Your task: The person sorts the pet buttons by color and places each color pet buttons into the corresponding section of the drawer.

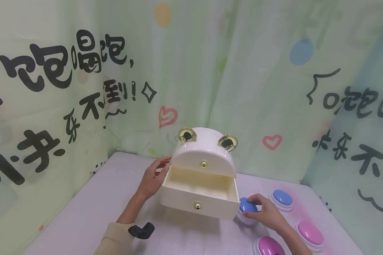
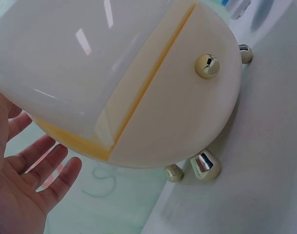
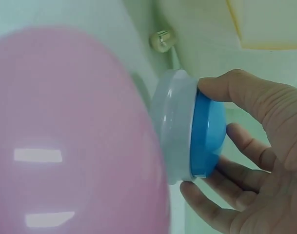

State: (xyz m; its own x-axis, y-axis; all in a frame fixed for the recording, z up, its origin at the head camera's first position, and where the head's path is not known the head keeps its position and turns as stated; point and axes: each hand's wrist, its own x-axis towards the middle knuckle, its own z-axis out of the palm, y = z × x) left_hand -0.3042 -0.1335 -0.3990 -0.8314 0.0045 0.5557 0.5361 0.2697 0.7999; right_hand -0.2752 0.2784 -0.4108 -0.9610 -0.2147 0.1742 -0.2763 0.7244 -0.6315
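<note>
A round-bodied white drawer box [image 1: 210, 140] with gold-rimmed ears stands in the middle of the table. Its middle drawer [image 1: 199, 198] is pulled out and holds nothing; the top compartment and, in the left wrist view, the lower half-round front [image 2: 187, 107] are closed. My left hand [image 1: 152, 179] is at the box's left side, with loosely spread fingers [image 2: 63, 183] along its edge in the left wrist view. Right of the drawer, my right hand [image 1: 268, 212] grips a blue push button [image 1: 246, 205] on a white base, thumb and fingers round its rim [image 3: 175, 126].
Another blue button [image 1: 282, 197], a pink button [image 1: 310, 232] and a magenta button [image 1: 269, 246] lie on the right of the table [image 1: 121, 177]. A pink dome [image 3: 80, 131] fills the left of the right wrist view. Printed curtains [image 1: 191, 71] enclose the table behind and at both sides.
</note>
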